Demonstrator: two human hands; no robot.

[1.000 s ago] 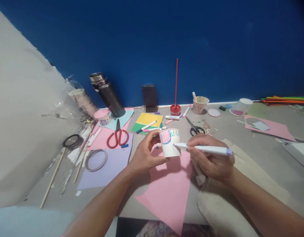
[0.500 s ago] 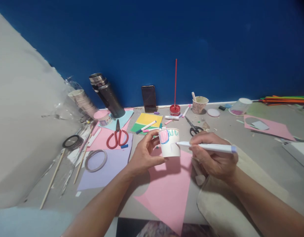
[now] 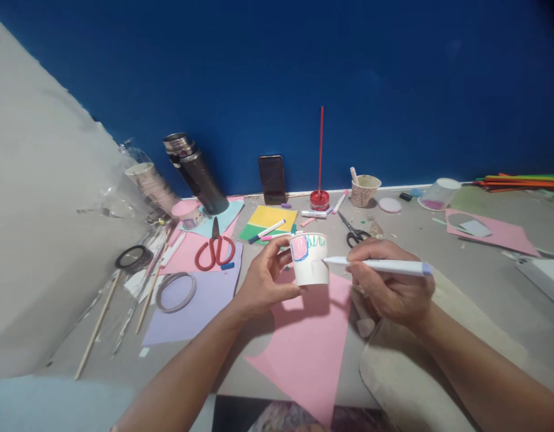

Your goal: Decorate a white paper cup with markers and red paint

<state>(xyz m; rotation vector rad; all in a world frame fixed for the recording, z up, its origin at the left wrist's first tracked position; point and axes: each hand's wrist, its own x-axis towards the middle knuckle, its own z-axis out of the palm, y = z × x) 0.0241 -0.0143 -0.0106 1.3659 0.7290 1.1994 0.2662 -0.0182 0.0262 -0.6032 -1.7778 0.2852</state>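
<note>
My left hand (image 3: 268, 277) is closed around the left side of a white paper cup (image 3: 313, 274), thumb near its base and fingers at the rim. The cup carries a pink patch outlined in blue and a green squiggle under its rim. A pale lavender-ended marker (image 3: 385, 266) is gripped in my right hand (image 3: 391, 288). Its tip touches or nearly touches the cup's wall, where a faint light line shows. Below the cup lies a cut sheet of pink paper (image 3: 310, 342) on the grey table.
Red-handled scissors (image 3: 214, 252), a tape ring (image 3: 175, 293) and wooden sticks (image 3: 98, 324) lie at left. A dark flask (image 3: 198, 177), a phone (image 3: 272, 180) and a red stick on a round base (image 3: 320, 201) stand near the wall. Dark scissors (image 3: 355, 234) lie beyond my right hand.
Hardly anything differs. The marker tip stays at about the same spot on the cup, and the view has shifted very slightly.
</note>
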